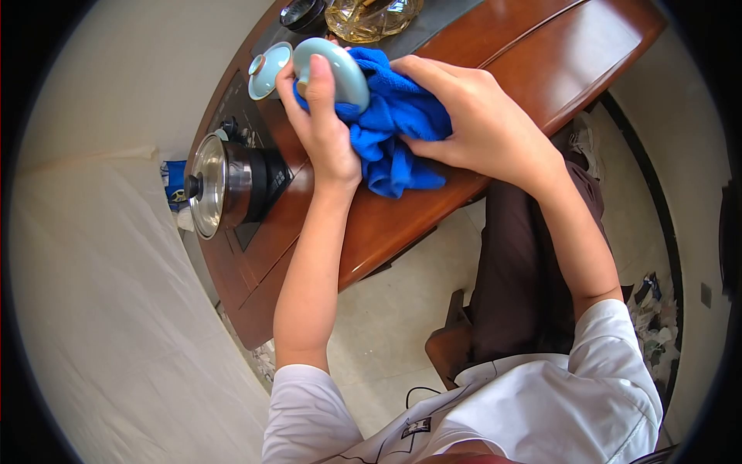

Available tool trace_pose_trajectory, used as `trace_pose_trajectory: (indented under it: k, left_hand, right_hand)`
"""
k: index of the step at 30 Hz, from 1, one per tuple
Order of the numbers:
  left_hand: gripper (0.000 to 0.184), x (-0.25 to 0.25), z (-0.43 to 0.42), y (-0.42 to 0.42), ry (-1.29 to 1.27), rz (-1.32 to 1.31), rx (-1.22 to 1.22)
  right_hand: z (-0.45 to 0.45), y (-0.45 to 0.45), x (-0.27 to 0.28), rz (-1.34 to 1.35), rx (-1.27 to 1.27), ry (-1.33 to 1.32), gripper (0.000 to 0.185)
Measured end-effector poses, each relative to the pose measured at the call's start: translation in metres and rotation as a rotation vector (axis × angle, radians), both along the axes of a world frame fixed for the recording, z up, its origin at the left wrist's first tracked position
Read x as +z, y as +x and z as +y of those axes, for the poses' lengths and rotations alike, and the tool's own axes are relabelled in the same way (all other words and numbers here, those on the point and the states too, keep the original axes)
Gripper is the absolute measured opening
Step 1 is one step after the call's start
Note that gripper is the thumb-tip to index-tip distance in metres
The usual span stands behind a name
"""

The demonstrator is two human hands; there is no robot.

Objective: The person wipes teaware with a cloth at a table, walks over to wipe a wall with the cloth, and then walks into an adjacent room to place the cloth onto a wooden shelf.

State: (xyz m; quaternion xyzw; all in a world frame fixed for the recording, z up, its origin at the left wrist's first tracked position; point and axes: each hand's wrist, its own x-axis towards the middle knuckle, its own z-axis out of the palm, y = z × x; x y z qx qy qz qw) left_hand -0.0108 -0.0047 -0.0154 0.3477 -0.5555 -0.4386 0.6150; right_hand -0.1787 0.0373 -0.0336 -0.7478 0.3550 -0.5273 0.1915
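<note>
My left hand [328, 127] grips a pale blue ceramic saucer [345, 71] with a small brown-edged foot ring, thumb pressed on its underside. The saucer is tilted on edge above the table. A bright blue cloth [398, 116] is bunched against its far side and hangs down between my hands. Curved around the cloth from the right, my right hand [471, 116] holds it with thumb and fingers. Its fingertips are partly hidden in the folds. Just left of the saucer is a pale blue lidded cup [270, 69] with a brown-rimmed knob.
A glass-lidded metal pot [224, 185] stands on the left part of the glossy brown wooden table [309, 247]. An amber glass ashtray [371, 19] and a dark round dish [301, 14] lie at the far edge. A wooden stool [448, 352] is below.
</note>
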Motion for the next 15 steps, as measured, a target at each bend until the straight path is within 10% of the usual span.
trace_pose_trajectory:
  k: [15]
  left_hand:
    - [0.051,0.002,-0.004,-0.004,0.118,0.152,0.31]
  right_hand:
    - [-0.005,-0.007,0.0,-0.122,-0.11,-0.188,0.053]
